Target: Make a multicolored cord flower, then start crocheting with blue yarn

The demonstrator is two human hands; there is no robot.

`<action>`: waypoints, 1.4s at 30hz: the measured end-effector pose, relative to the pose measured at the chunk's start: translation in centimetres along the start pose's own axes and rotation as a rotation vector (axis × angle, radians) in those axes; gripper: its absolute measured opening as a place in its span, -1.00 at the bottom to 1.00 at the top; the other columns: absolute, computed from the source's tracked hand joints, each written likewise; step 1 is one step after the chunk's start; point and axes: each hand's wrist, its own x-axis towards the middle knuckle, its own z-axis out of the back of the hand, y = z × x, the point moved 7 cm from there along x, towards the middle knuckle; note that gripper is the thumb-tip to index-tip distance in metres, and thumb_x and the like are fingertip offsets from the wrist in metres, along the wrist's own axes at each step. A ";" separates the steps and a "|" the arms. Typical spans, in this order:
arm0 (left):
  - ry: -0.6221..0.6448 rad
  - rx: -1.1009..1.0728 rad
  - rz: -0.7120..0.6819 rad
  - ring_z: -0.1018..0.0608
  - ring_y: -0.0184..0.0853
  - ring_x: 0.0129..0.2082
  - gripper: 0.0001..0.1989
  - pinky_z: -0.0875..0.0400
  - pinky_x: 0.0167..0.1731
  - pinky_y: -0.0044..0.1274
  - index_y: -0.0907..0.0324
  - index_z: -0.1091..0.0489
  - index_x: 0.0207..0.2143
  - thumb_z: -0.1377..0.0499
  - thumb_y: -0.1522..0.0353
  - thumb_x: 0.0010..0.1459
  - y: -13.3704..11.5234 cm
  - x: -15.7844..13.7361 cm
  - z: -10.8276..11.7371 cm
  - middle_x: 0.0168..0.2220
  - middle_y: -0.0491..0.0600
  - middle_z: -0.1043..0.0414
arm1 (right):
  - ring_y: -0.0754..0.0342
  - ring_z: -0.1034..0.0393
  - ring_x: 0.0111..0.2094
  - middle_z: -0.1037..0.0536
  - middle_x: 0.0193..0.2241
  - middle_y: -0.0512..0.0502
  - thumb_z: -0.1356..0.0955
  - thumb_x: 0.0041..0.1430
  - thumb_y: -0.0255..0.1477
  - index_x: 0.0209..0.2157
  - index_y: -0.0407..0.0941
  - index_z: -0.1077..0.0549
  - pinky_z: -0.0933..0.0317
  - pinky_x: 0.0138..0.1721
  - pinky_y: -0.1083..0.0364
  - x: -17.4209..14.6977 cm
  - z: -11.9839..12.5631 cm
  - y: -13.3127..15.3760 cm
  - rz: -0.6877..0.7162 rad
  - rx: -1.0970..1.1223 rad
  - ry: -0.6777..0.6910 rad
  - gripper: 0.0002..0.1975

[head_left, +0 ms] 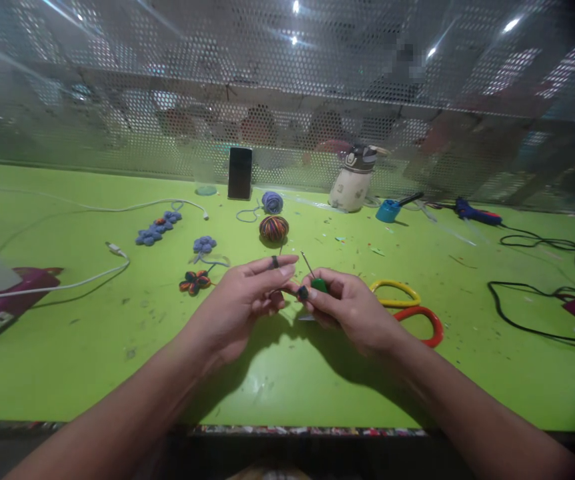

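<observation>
My right hand grips a crochet hook by its green handle, its metal tip pointing up and left. Between that thumb and fingers sits a small dark crochet piece, which the fingertips of my left hand also meet. Dark yarn loops around a left finger, and a strand runs up toward a multicoloured yarn ball. Partly beneath my right hand lie scissors with one red and one yellow handle loop. An orange-and-dark crochet flower rests left of my left hand.
Purple crochet flowers, another purple flower and a purple yarn ball lie behind. A phone, bottle, blue tape roll and glue gun line the back. Power strips and cables flank both sides.
</observation>
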 end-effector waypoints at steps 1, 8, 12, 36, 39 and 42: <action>0.014 -0.001 0.002 -0.43 -0.46 -0.44 -0.56 -0.24 -0.44 -0.63 0.21 -0.42 -0.03 -0.31 0.35 -0.01 0.0 0.0 -0.1 -0.34 0.00 -0.48 | 0.28 -0.04 -0.62 -0.28 -0.59 0.10 -0.42 0.05 -0.25 -0.39 -0.16 -0.32 0.12 -0.60 0.21 0.0 0.1 0.0 0.003 -0.027 -0.020 -0.71; 0.039 0.132 -0.077 -0.47 -0.38 -0.38 -0.48 -0.29 -0.24 -0.49 0.25 -0.39 -0.02 -0.33 0.50 -0.11 -0.5 0.4 -0.2 -0.44 -0.08 -0.45 | 0.24 -0.09 -0.55 -0.29 -0.55 0.07 -0.35 0.14 -0.29 -0.36 -0.14 -0.32 0.04 -0.54 0.20 -0.1 0.4 0.1 0.050 -0.154 -0.059 -0.79; 0.033 0.226 -0.097 -0.47 -0.36 -0.36 -0.55 -0.28 -0.25 -0.49 0.25 -0.43 -0.06 -0.31 0.44 -0.07 -0.7 0.4 -0.1 -0.37 -0.01 -0.51 | 0.22 -0.12 -0.53 -0.30 -0.54 0.06 -0.34 0.16 -0.30 -0.35 -0.14 -0.32 0.00 -0.51 0.20 -0.1 0.8 0.3 0.080 -0.185 -0.082 -0.81; 0.088 0.253 -0.122 -0.44 -0.37 -0.46 -0.65 -0.28 -0.38 -0.52 0.18 -0.45 -0.15 -0.29 0.44 -0.06 -0.1 0.6 -0.7 -0.47 -0.09 -0.38 | 0.15 -0.18 -0.49 -0.34 -0.52 0.02 -0.23 0.25 -0.39 -0.38 -0.12 -0.27 -0.07 -0.43 0.14 -0.9 -0.4 2.0 0.288 -0.512 -0.154 -0.86; 0.055 0.282 -0.134 -0.43 -0.39 -0.47 -0.67 -0.29 -0.38 -0.52 0.19 -0.46 -0.17 -0.27 0.48 -0.08 -0.4 0.6 -0.5 -0.47 -0.11 -0.38 | 0.14 -0.19 -0.49 -0.35 -0.52 0.02 -0.23 0.26 -0.41 -0.37 -0.11 -0.28 -0.08 -0.43 0.14 -1.2 -0.5 2.3 0.333 -0.556 -0.164 -0.88; 0.026 0.289 -0.135 -0.43 -0.39 -0.47 -0.67 -0.28 -0.39 -0.53 0.21 -0.46 -0.21 -0.27 0.49 -0.12 -0.7 0.6 -0.6 -0.49 -0.11 -0.36 | 0.14 -0.20 -0.50 -0.36 -0.52 0.02 -0.22 0.24 -0.45 -0.34 -0.12 -0.29 -0.07 -0.43 0.14 -1.4 -0.6 2.8 0.392 -0.626 -0.172 -0.93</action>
